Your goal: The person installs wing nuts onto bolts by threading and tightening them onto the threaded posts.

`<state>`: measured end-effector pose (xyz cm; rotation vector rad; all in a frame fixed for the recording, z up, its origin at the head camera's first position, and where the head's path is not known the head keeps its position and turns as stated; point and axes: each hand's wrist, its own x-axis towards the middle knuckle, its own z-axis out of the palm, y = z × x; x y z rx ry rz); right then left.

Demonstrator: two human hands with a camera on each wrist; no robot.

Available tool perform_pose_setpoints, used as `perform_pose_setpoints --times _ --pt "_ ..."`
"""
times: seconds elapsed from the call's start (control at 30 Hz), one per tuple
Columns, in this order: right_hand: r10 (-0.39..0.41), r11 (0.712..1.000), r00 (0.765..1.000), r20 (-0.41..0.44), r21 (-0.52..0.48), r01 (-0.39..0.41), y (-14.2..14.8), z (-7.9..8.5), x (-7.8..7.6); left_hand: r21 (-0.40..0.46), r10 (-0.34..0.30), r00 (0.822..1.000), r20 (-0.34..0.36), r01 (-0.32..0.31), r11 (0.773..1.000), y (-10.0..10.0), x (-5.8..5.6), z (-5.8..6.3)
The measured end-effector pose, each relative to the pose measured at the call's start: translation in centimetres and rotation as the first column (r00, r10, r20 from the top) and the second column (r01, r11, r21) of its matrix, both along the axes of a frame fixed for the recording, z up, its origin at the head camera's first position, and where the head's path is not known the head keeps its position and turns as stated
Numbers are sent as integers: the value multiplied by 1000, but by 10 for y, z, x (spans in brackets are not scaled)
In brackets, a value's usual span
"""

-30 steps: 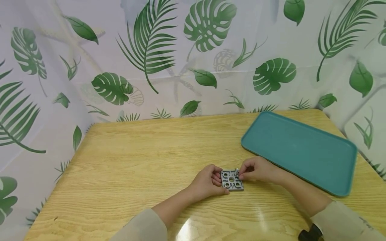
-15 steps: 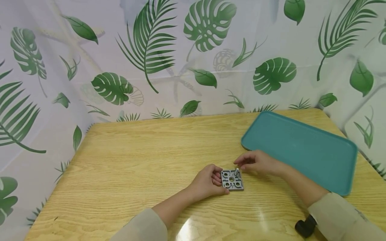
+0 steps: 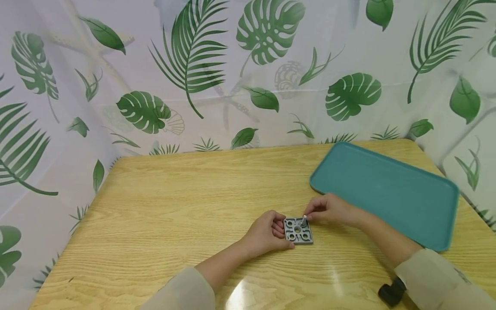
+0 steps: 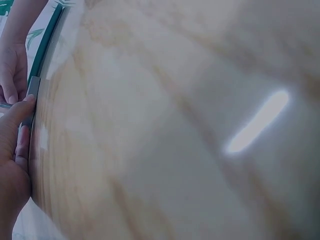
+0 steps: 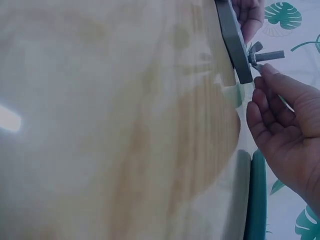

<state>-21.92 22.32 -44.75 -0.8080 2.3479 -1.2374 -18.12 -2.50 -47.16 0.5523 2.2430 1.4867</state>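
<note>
A square grey metal plate [image 3: 297,230] with several round holes lies at the front of the table. From its far right corner a threaded bolt [image 5: 271,56] stands up, with a wing nut [image 5: 255,50] low on it, close to the plate. My left hand [image 3: 267,234] grips the plate along its left side, thumb at the near corner and the other fingers curled at the far one. At the right, my right hand [image 3: 333,209] pinches a wing of the nut between thumb and finger; the fingertip is partly hidden behind the thumb. In the left wrist view, the plate [image 4: 33,90] appears edge-on.
A teal tray [image 3: 387,189] lies at the right of the wooden table [image 3: 186,193], just beyond the right forearm. A leaf-print cloth [image 3: 217,77] hangs behind the table. Near the right sleeve is a black object [image 3: 391,293], its kind unclear.
Half a second ago my right fingers were off the wing nut, a little above and right of it; now they are back at it. The left hand and plate stay in place.
</note>
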Motion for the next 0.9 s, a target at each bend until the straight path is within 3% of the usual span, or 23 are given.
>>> perform_pose_setpoints --times 0.23,0.4,0.7,0.9 --pt "-90 996 994 66 17 89 -1 5 18 1 4 1000 -5 -4 1000 -1 1 2" --pt "-108 994 992 68 25 106 -5 4 23 -3 5 1000 -4 -5 1000 -1 2 3" --pt "-110 993 994 27 51 108 -2 8 24 10 -2 1000 -10 2 1000 0 1 0" --pt "-126 992 992 25 14 126 4 2 10 7 -2 1000 -1 2 1000 -1 1 -1"
